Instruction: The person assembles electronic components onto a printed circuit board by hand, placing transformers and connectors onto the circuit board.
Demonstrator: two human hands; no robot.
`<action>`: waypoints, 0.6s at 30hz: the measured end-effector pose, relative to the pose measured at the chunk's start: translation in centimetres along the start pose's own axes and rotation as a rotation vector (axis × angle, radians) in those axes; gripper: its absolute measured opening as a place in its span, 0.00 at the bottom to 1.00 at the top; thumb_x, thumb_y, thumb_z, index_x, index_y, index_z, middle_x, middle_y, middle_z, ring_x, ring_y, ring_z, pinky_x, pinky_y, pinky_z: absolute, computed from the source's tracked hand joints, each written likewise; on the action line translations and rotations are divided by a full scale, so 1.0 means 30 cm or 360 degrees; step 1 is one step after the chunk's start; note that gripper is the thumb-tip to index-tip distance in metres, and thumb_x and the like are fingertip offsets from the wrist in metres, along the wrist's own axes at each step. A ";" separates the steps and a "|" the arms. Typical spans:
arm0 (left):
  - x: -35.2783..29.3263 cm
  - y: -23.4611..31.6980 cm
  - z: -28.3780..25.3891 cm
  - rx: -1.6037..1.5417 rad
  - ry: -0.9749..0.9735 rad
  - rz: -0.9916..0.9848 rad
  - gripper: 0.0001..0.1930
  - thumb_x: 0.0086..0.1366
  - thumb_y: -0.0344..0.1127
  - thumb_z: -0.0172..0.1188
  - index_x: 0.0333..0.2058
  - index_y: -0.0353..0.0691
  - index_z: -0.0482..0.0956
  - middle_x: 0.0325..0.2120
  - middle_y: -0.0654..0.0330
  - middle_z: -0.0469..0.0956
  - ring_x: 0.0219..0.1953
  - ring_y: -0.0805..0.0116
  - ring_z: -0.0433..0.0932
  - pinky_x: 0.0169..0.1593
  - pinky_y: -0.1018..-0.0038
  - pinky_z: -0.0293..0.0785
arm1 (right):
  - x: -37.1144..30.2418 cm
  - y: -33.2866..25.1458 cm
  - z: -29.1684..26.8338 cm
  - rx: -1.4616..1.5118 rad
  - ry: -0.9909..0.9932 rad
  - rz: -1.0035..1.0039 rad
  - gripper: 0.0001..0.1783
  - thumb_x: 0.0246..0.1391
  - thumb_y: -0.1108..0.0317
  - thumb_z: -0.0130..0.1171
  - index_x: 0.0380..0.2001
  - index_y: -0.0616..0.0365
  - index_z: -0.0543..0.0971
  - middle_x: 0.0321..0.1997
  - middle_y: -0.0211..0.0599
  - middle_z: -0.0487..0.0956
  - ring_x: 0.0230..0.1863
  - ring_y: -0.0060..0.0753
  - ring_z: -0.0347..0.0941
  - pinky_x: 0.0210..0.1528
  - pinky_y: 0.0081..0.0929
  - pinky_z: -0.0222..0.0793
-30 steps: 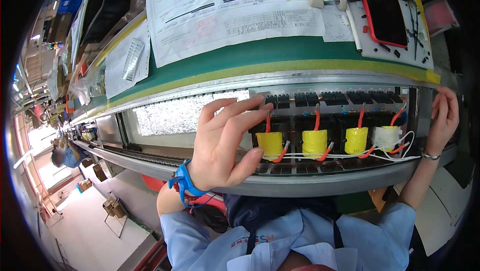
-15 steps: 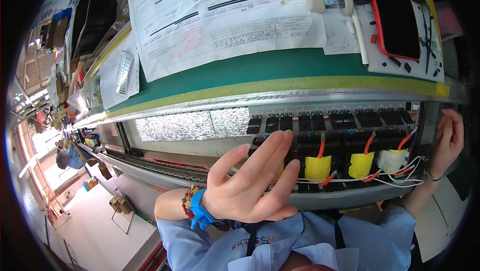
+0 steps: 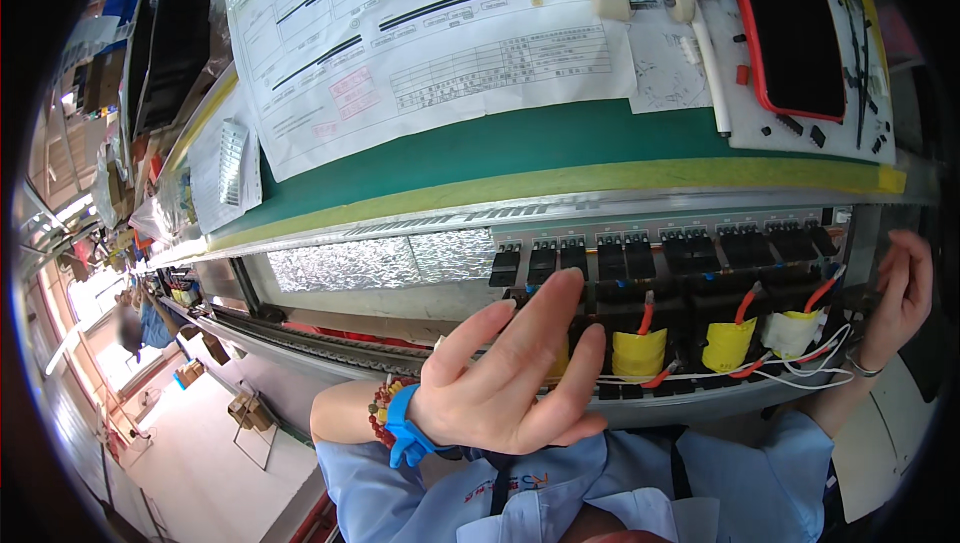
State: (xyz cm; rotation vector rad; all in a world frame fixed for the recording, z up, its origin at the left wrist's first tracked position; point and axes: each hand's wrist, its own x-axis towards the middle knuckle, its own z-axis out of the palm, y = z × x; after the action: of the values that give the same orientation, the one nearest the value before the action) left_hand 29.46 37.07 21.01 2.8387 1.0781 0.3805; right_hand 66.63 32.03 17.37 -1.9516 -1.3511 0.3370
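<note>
My left hand (image 3: 512,373), with a blue band and beads at the wrist, hovers over the near left part of a circuit board (image 3: 590,220). Its fingers are apart, with nothing seen between them. It hides part of the board, including most of one yellow-wrapped coil. Beyond the fingers stand black plug-like blocks (image 3: 626,256) in a row. To the right sit yellow-wrapped coils (image 3: 638,351) with orange-red sleeved leads (image 3: 745,305), and white wires (image 3: 800,373) run along the near edge. My right hand (image 3: 903,288) is beside the board's right end, fingers loosely extended and no object visible in them.
A metal rail (image 3: 420,215) separates the board from a green mat (image 3: 400,158). On the mat lie printed sheets (image 3: 430,53), a white pen-like stick (image 3: 714,83) and a red-edged phone (image 3: 795,33). A conveyor chain (image 3: 330,335) runs left. Another person (image 3: 155,328) is far left.
The view has shifted slightly, so papers and board sit a little differently in the picture. Both hands keep nearly the same pose and place; the left fingertips have dipped slightly.
</note>
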 end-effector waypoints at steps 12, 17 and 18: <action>-0.027 -0.044 0.016 0.0062 0.0719 0.0106 0.15 0.65 0.47 0.33 0.33 0.48 0.67 0.29 0.63 0.79 0.34 0.68 0.72 0.43 0.72 0.62 | 0.016 0.042 -0.029 -0.0266 -0.0634 0.0443 0.09 0.53 0.73 0.42 0.30 0.63 0.73 0.23 0.27 0.64 0.22 0.16 0.55 0.24 0.16 0.51; -0.100 -0.131 -0.002 0.0230 0.1367 0.0023 0.16 0.63 0.47 0.35 0.35 0.42 0.65 0.27 0.55 0.73 0.29 0.61 0.69 0.35 0.67 0.66 | -0.003 0.085 -0.047 -0.0187 -0.0585 0.0415 0.10 0.55 0.71 0.42 0.34 0.62 0.73 0.30 0.29 0.68 0.24 0.16 0.59 0.27 0.15 0.56; -0.113 -0.147 -0.018 0.0230 0.1316 0.0041 0.15 0.63 0.43 0.34 0.35 0.39 0.64 0.29 0.50 0.73 0.31 0.60 0.69 0.36 0.66 0.66 | 0.006 0.093 -0.050 -0.0161 -0.0639 0.0438 0.09 0.55 0.71 0.42 0.34 0.62 0.72 0.31 0.29 0.68 0.24 0.16 0.60 0.27 0.15 0.57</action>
State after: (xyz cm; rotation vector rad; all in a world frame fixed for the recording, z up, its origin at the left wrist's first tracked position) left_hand 24.05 38.12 20.12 2.8420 1.1844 1.6313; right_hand 69.53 31.04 16.55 -2.2423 -1.3593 0.8443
